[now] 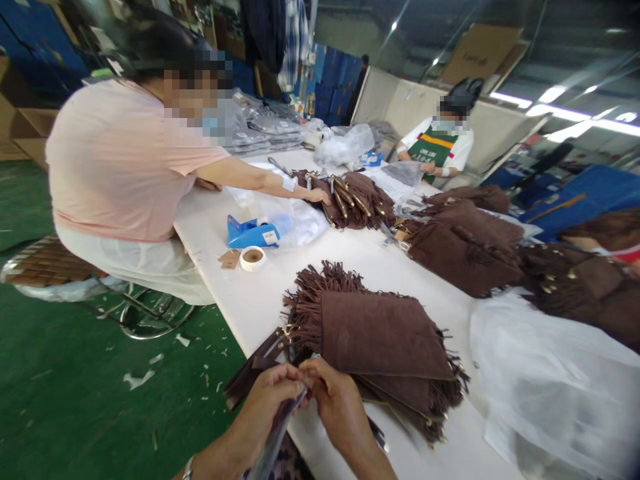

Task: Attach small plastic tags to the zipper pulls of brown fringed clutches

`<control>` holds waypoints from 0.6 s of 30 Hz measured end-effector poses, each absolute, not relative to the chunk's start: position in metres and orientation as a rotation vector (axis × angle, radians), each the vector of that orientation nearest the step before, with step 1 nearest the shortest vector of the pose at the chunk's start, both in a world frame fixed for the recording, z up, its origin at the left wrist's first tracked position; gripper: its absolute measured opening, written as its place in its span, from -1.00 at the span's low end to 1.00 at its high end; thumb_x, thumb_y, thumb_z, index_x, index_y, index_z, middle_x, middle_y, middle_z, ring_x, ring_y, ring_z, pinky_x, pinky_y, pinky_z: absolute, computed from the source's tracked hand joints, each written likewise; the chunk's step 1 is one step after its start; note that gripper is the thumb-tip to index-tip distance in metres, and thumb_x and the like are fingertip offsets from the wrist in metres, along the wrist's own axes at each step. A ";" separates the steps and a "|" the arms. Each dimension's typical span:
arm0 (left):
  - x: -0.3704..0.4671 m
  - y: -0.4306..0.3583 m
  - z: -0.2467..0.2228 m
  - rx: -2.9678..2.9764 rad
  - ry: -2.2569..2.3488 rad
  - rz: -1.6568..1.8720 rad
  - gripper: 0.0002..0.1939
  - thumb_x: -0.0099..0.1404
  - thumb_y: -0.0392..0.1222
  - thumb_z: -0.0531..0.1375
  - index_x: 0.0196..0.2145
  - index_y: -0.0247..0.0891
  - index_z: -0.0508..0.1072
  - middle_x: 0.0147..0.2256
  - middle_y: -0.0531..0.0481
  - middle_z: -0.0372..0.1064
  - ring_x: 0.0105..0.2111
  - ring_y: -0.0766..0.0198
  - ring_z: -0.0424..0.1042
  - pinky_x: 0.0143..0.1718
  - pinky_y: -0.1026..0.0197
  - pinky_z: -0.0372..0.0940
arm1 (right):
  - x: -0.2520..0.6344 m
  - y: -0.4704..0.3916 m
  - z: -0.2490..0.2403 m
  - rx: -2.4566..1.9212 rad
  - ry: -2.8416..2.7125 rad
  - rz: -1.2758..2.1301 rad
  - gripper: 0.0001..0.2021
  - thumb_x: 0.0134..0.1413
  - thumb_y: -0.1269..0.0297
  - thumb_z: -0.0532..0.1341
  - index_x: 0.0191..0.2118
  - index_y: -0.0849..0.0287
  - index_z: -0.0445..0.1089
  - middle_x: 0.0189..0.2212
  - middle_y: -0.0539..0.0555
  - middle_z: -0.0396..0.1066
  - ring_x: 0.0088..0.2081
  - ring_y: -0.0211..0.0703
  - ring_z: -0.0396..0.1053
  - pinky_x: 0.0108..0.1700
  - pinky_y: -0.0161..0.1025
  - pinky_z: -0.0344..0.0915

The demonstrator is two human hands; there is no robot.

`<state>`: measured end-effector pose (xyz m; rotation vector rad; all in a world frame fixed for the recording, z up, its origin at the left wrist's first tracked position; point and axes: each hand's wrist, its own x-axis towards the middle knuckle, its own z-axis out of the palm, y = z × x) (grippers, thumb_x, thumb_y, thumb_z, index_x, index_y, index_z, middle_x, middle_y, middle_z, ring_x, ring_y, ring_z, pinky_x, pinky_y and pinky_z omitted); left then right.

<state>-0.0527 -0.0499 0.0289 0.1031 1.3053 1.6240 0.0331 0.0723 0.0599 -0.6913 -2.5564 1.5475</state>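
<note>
At the near edge of the white table (220, 273), my left hand (270, 403) is closed on a strip of clear plastic (280, 427) that hangs down from its fingers. My right hand (333, 400) meets it, with thumb and fingers pinched together; what they hold is too small to make out. Just beyond both hands lies a stack of brown fringed suede bags (383, 333), with gold-coloured clasps. A dark brown strap (257, 363) sticks out to the left of the stack, close to my left hand.
A blue tape dispenser (253, 232) and a tape roll (253, 259) lie beyond the stack. At left, a seated person (125, 160) reaches to more brown bags (350, 200). Another person (440, 150) sits at the back. White plastic (555, 373) lies at right.
</note>
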 end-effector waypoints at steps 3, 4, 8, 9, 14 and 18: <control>-0.049 -0.048 0.030 0.128 1.432 1.578 -0.73 0.16 -0.02 0.25 -0.42 -0.32 0.42 -0.57 0.00 0.40 -0.56 0.33 0.27 -0.49 0.31 0.12 | 0.035 0.074 0.060 -0.725 -2.615 1.502 -0.65 0.09 0.50 0.05 -0.08 0.01 0.40 -0.45 -0.07 0.50 -0.36 -0.18 0.46 -0.31 -0.35 0.21; -0.048 -0.047 0.029 0.124 1.471 1.573 -0.70 0.15 0.02 0.25 -0.45 -0.31 0.41 -0.60 0.01 0.38 -0.59 0.34 0.24 -0.51 0.31 0.10 | 0.037 0.073 0.060 -0.743 -2.618 1.486 -0.66 0.10 0.49 0.06 -0.07 0.01 0.39 -0.43 -0.06 0.50 -0.35 -0.17 0.46 -0.30 -0.34 0.22; -0.046 -0.043 0.025 0.098 1.506 1.607 -0.66 0.19 0.06 0.20 -0.49 -0.31 0.39 -0.61 0.02 0.36 -0.60 0.35 0.21 -0.51 0.31 0.08 | 0.042 0.062 0.058 -0.894 -2.470 1.503 -0.75 0.14 0.38 0.08 -0.05 0.07 0.29 -0.42 -0.03 0.47 -0.38 -0.15 0.44 -0.32 -0.31 0.23; -0.046 -0.042 0.025 0.090 1.515 1.615 -0.66 0.19 0.06 0.19 -0.48 -0.31 0.40 -0.60 0.02 0.36 -0.59 0.34 0.23 -0.50 0.31 0.09 | 0.044 0.058 0.057 -0.944 -2.399 1.531 -0.77 0.16 0.35 0.07 -0.05 0.08 0.25 -0.43 -0.04 0.46 -0.40 -0.16 0.43 -0.33 -0.31 0.23; -0.050 -0.042 0.034 0.092 1.666 1.614 -0.67 0.13 0.07 0.22 -0.47 -0.30 0.42 -0.60 0.03 0.36 -0.56 0.30 0.26 -0.48 0.30 0.13 | 0.047 0.043 0.047 -1.140 -2.064 1.656 -0.81 0.12 0.26 0.13 -0.13 0.11 0.21 -0.47 -0.03 0.45 -0.52 -0.20 0.35 -0.48 -0.32 0.21; -0.053 -0.043 0.038 0.136 1.705 1.585 -0.67 0.15 0.07 0.20 -0.46 -0.29 0.42 -0.60 0.05 0.36 -0.56 0.29 0.26 -0.49 0.30 0.15 | 0.051 0.038 0.042 -1.250 -1.905 1.725 -0.77 0.09 0.20 0.16 -0.13 0.12 0.21 -0.49 -0.04 0.43 -0.62 -0.25 0.28 -0.60 -0.35 0.17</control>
